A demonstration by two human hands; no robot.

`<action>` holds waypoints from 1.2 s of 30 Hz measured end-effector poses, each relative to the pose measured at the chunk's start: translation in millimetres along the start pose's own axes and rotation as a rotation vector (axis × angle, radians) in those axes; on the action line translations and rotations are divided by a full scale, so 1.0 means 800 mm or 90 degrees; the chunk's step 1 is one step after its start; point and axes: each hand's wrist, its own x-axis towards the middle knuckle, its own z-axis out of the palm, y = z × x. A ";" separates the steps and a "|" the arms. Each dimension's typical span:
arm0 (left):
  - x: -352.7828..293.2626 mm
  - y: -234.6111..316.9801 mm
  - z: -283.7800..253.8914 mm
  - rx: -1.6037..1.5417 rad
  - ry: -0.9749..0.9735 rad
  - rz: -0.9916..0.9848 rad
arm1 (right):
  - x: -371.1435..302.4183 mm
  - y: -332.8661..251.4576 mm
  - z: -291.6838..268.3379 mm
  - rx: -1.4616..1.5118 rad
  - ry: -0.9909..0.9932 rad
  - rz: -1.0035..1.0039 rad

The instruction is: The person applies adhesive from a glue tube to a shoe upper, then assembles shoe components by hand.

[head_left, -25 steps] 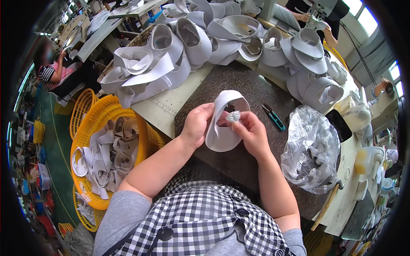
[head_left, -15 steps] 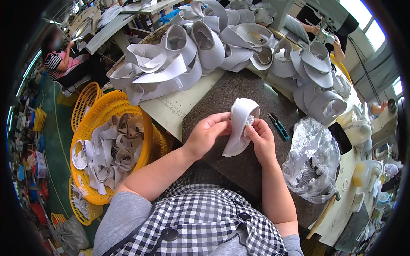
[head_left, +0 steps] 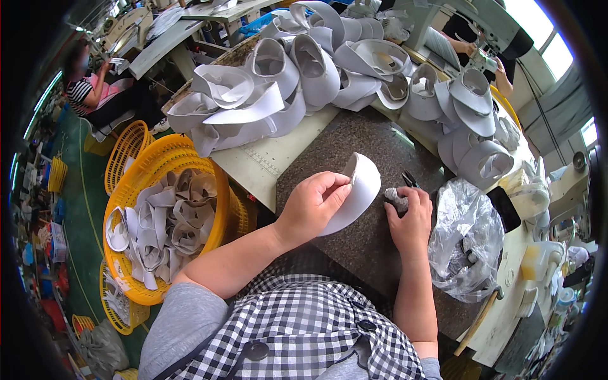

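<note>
My left hand is closed on a white shoe upper, pinching its upper edge between thumb and fingers; the curved piece is tilted over the dark stone slab. To the right, my right hand is lowered close to the slab, thumb and fingers round a small glittery silver ornament. The hand partly covers that ornament. Just beyond its fingertips lie small thread snips, with their handles hidden behind the hand.
Several white shoe uppers are heaped along the table's far side. A yellow basket of uppers stands at left. On the right are a clear plastic bag, a black phone and a wooden-handled hammer. Other people sit farther off.
My right hand has left the upper and moved right and down to the slab with the silver ornament, now covering part of the snips. The left hand has turned the upper.
</note>
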 end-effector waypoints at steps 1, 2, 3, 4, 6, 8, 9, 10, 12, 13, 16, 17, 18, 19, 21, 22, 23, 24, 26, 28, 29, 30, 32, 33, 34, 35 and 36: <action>-0.001 0.002 0.001 0.054 0.004 0.037 | 0.001 -0.004 -0.005 -0.003 0.000 0.007; 0.000 0.004 0.002 0.106 0.005 0.076 | 0.005 -0.010 -0.015 0.040 0.043 -0.006; 0.000 0.003 0.003 0.105 0.000 0.075 | 0.008 -0.018 -0.022 0.087 0.085 -0.021; 0.000 0.002 0.004 0.130 0.000 0.097 | 0.010 -0.029 -0.031 0.094 0.140 -0.077; -0.002 0.002 0.006 0.154 -0.009 0.118 | 0.008 -0.045 -0.042 0.148 0.101 -0.155; -0.002 0.006 0.011 0.137 -0.042 0.110 | 0.010 -0.063 -0.048 0.168 0.078 -0.284; -0.003 0.009 0.013 0.135 -0.049 0.112 | 0.009 -0.064 -0.045 0.163 0.081 -0.279; -0.003 0.013 0.014 0.132 -0.062 0.106 | 0.007 -0.062 -0.041 0.165 0.070 -0.280; -0.005 0.016 0.016 0.130 -0.070 0.099 | 0.006 -0.059 -0.040 0.164 0.062 -0.297; -0.006 0.016 0.016 0.135 -0.084 0.107 | 0.007 -0.057 -0.042 0.163 0.061 -0.298; -0.012 0.018 0.018 0.165 -0.096 0.133 | 0.004 -0.056 -0.048 0.169 0.040 -0.311; -0.012 0.019 0.019 0.191 -0.092 0.156 | 0.005 -0.056 -0.051 0.153 0.028 -0.329; -0.012 0.020 0.019 0.190 -0.093 0.155 | 0.004 -0.056 -0.052 0.137 0.016 -0.346; -0.013 0.021 0.019 0.189 -0.094 0.160 | 0.004 -0.056 -0.051 0.137 0.016 -0.345; -0.014 0.024 0.020 0.186 -0.098 0.166 | 0.001 -0.058 -0.049 0.103 0.041 -0.361; -0.014 0.025 0.020 0.172 -0.098 0.169 | 0.000 -0.059 -0.049 0.100 0.041 -0.359; -0.015 0.025 0.020 0.160 -0.095 0.172 | -0.001 -0.061 -0.047 0.108 0.056 -0.355; -0.015 0.024 0.021 0.160 -0.094 0.172 | -0.001 -0.063 -0.045 0.115 0.072 -0.349; -0.018 0.021 0.023 0.134 -0.080 0.173 | -0.003 -0.065 -0.038 0.149 0.080 -0.310; -0.018 0.015 0.024 0.118 -0.074 0.163 | -0.004 -0.064 -0.032 0.184 0.088 -0.268; -0.018 0.012 0.024 0.102 -0.068 0.153 | -0.004 -0.062 -0.029 0.251 0.065 -0.216; -0.018 0.011 0.025 0.101 -0.069 0.153 | -0.004 -0.061 -0.027 0.318 0.042 -0.164; -0.019 0.009 0.024 0.081 -0.090 0.128 | -0.008 -0.056 -0.021 0.406 -0.002 -0.094; -0.019 0.009 0.024 0.082 -0.090 0.127 | -0.010 -0.055 -0.019 0.493 -0.047 -0.023; -0.019 0.008 0.024 0.082 -0.092 0.126 | -0.011 -0.055 -0.019 0.495 -0.048 -0.023; -0.019 0.008 0.024 0.080 -0.096 0.125 | -0.013 -0.055 -0.020 0.661 -0.082 0.092; -0.018 0.006 0.024 0.080 -0.097 0.125 | -0.013 -0.055 -0.020 0.824 -0.116 0.212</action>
